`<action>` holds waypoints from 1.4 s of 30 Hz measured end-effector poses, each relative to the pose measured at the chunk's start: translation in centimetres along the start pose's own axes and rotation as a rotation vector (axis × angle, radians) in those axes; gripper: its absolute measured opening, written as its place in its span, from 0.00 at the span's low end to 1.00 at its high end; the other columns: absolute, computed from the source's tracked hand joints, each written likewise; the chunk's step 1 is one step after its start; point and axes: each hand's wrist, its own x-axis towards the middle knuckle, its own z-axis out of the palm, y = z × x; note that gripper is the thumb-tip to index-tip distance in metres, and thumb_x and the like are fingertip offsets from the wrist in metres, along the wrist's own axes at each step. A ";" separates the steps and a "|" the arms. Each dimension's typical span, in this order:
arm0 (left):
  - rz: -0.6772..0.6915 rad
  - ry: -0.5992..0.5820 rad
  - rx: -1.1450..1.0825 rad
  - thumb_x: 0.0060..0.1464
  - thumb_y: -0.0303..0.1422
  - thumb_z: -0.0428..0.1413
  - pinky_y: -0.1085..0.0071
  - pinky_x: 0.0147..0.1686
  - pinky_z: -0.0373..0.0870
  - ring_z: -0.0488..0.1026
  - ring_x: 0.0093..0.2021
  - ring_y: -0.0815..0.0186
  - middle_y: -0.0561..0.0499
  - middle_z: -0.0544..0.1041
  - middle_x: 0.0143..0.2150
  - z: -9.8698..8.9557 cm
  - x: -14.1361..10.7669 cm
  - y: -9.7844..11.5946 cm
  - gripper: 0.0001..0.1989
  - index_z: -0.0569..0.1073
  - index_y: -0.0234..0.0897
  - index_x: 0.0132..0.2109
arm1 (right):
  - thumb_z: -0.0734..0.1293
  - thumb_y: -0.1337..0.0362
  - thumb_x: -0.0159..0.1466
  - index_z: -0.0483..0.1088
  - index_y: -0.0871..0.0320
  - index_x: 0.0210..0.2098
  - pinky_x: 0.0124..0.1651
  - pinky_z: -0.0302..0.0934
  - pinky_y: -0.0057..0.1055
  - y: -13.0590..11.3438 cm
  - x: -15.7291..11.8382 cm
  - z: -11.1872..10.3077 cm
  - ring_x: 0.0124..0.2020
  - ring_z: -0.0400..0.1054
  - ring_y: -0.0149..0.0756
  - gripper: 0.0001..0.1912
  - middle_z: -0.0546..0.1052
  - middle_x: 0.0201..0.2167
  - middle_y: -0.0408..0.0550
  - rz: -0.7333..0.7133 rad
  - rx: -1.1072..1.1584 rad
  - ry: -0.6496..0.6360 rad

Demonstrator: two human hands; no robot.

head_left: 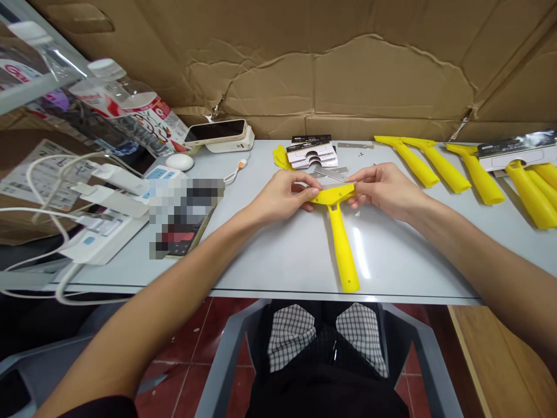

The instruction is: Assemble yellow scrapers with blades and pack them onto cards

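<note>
A yellow plastic scraper (pixel 343 247) lies in front of me, its handle pointing toward the table's front edge. My left hand (pixel 285 194) pinches the left end of its wide head between thumb and fingers. At the opposite end of the head, my right hand (pixel 385 188) has its fingers closed on the corner. Just beyond the head lie thin metal strips (pixel 342 172), partly hidden by the hands. Behind these sits a stack of black and white cards (pixel 312 154), with a yellow plastic piece (pixel 282 157) beside it.
More yellow scrapers (pixel 483 177) lie at the right, some under a packaging card (pixel 517 151). Another metal strip (pixel 355 146) is at the back. On the left are a phone (pixel 217 131), a power strip (pixel 102 232) with cables, and bottles (pixel 148 116). Cardboard (pixel 391 75) walls the rear.
</note>
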 end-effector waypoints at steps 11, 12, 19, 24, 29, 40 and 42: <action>0.140 0.155 0.288 0.60 0.46 0.68 0.64 0.37 0.80 0.83 0.43 0.58 0.43 0.85 0.48 -0.9 0.0 0.7 0.15 0.82 0.39 0.43 | 0.78 0.76 0.64 0.79 0.59 0.34 0.35 0.79 0.31 0.3 0.3 -0.2 0.25 0.78 0.35 0.08 0.83 0.26 0.51 0.033 0.022 0.009; 0.164 0.163 0.364 0.60 0.47 0.67 0.65 0.36 0.79 0.82 0.42 0.58 0.43 0.85 0.48 -1.4 0.0 0.9 0.15 0.83 0.40 0.43 | 0.77 0.77 0.64 0.79 0.59 0.34 0.35 0.79 0.31 0.3 0.4 -0.2 0.25 0.79 0.36 0.08 0.83 0.26 0.51 0.039 0.029 0.018; 0.005 -0.269 0.592 0.43 0.51 0.76 0.66 0.30 0.67 0.76 0.29 0.62 0.52 0.83 0.33 -3.6 -0.8 1.4 0.24 0.83 0.43 0.41 | 0.73 0.78 0.65 0.79 0.59 0.35 0.36 0.80 0.33 0.6 0.7 -0.4 0.26 0.79 0.36 0.08 0.83 0.26 0.51 0.046 0.043 0.031; 0.042 -0.366 0.648 0.45 0.46 0.75 0.66 0.33 0.66 0.75 0.31 0.61 0.53 0.81 0.31 -3.4 -1.3 1.5 0.14 0.84 0.45 0.34 | 0.72 0.79 0.66 0.78 0.59 0.34 0.36 0.81 0.33 0.6 0.7 -0.4 0.26 0.79 0.37 0.09 0.82 0.25 0.51 0.048 0.033 0.043; 0.058 -0.395 0.628 0.51 0.41 0.71 0.67 0.33 0.67 0.76 0.31 0.62 0.53 0.82 0.32 -3.7 -1.7 2.3 0.10 0.81 0.44 0.35 | 0.73 0.79 0.67 0.78 0.60 0.36 0.35 0.80 0.31 0.6 0.7 -0.5 0.25 0.80 0.37 0.09 0.83 0.26 0.53 0.054 0.030 0.048; 0.132 0.027 0.366 0.61 0.32 0.60 0.56 0.52 0.83 0.84 0.48 0.56 0.43 0.83 0.59 -3.8 -1.4 2.9 0.18 0.85 0.41 0.56 | 0.74 0.79 0.66 0.79 0.61 0.36 0.37 0.80 0.31 0.5 0.7 -0.6 0.27 0.80 0.36 0.08 0.83 0.27 0.53 0.028 0.032 0.029; 0.131 0.132 0.206 0.60 0.32 0.65 0.56 0.52 0.85 0.84 0.49 0.56 0.42 0.83 0.59 -3.4 -1.3 2.9 0.15 0.85 0.41 0.53 | 0.74 0.79 0.66 0.80 0.60 0.36 0.37 0.81 0.31 0.6 0.8 -0.7 0.27 0.80 0.36 0.08 0.83 0.28 0.53 0.019 0.040 0.023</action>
